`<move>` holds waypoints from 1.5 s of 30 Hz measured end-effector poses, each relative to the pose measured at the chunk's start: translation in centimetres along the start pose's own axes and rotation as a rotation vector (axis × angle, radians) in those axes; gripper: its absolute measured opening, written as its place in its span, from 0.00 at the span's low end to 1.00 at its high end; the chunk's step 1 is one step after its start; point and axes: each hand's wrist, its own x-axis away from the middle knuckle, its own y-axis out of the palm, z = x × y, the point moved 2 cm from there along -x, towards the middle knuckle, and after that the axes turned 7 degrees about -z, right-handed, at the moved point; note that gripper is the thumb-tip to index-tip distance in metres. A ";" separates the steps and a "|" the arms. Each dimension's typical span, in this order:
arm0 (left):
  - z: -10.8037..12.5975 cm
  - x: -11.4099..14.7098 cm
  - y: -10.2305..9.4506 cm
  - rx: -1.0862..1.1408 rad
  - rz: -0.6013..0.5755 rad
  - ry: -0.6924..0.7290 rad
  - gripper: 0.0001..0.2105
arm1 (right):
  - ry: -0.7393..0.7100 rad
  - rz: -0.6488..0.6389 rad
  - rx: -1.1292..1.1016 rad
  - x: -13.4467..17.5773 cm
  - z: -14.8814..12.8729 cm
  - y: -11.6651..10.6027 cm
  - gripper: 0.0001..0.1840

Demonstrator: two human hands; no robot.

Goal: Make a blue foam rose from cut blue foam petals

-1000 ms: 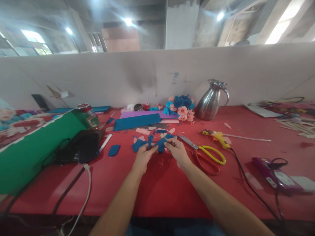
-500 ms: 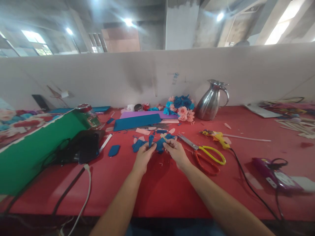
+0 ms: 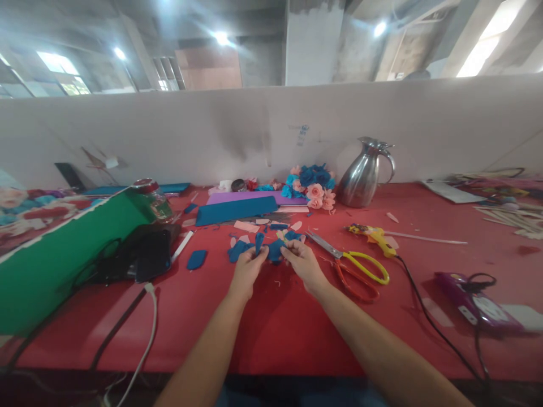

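Note:
My left hand (image 3: 246, 271) is closed in a pinch on a small rolled strip of blue paper (image 3: 259, 242) that stands up from the fingertips. Opposite it, my right hand (image 3: 303, 261) pinches the edge of a flat blue paper petal (image 3: 275, 249), which spans the gap between the two hands. More cut blue petals (image 3: 237, 251) lie on the table just beyond my left fingers. Scissors (image 3: 345, 263) with one yellow and one red handle rest, blades parted a little, right of my right hand. A single blue petal (image 3: 196, 259) lies farther left.
A yellow glue gun (image 3: 373, 237) trails a black cord on the right, near a purple box (image 3: 477, 302). Behind stand a steel jug (image 3: 360, 178), a bunch of paper flowers (image 3: 314, 186) and blue sheets (image 3: 237, 211). A green board (image 3: 76, 260) and dark phone (image 3: 153, 257) are left.

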 end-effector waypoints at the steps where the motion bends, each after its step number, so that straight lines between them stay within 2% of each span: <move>1: 0.0 0.0 0.0 -0.005 0.003 0.002 0.18 | 0.000 0.001 -0.005 0.0 0.0 0.0 0.16; 12: 0.2 0.3 0.1 -0.029 -0.011 -0.008 0.14 | -0.014 -0.021 0.016 0.1 -0.1 0.1 0.15; 26: -0.3 -0.2 -0.5 -0.009 0.070 0.019 0.19 | -0.016 0.005 0.025 0.0 0.3 -0.1 0.13; 33: 0.0 0.2 0.2 0.018 -0.011 -0.002 0.18 | -0.006 -0.004 -0.030 0.1 0.0 0.1 0.16; 45: 0.7 0.3 -0.1 0.121 0.088 -0.007 0.14 | 0.023 -0.092 -0.001 0.4 0.1 0.5 0.10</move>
